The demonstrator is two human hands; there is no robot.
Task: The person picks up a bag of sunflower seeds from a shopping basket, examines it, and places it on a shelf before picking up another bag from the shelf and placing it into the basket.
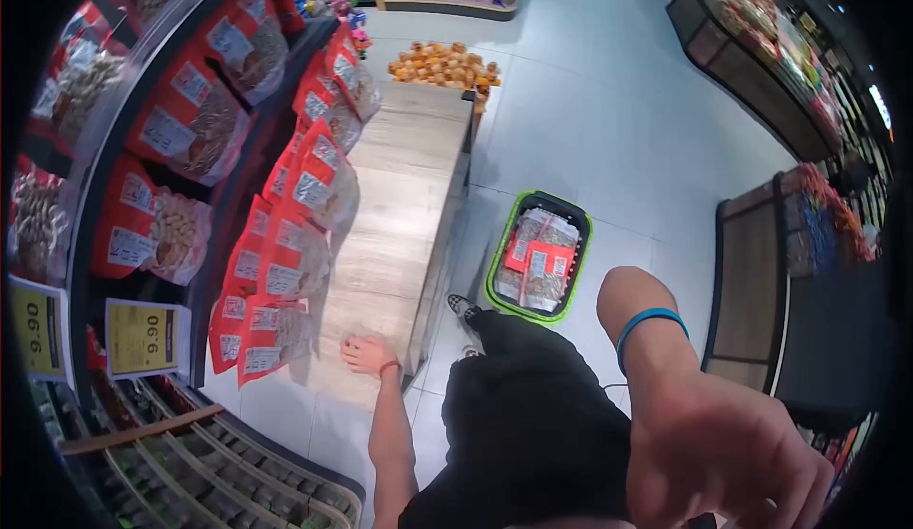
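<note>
My left hand (369, 355) rests on the near end of a pale wooden ledge (395, 196), fingers spread toward the left, holding nothing that I can see. Beside it on the ledge stand red-topped clear bags (276, 339) of dried food with white labels, leaning together in a row. Large and close to the camera, my right hand (737, 453) is raised at the lower right, away from any goods. Its fingers are loosely bent and slightly apart, with their tips partly cut off by the frame; nothing shows in them.
On the floor right of the ledge sits a black basket with a green rim (492, 272), holding similar red-labelled bags (545, 261). Shelves with more bags (200, 120) and yellow price tags (147, 337) line the left. Display stands (751, 282) border the tiled aisle (590, 82) at right.
</note>
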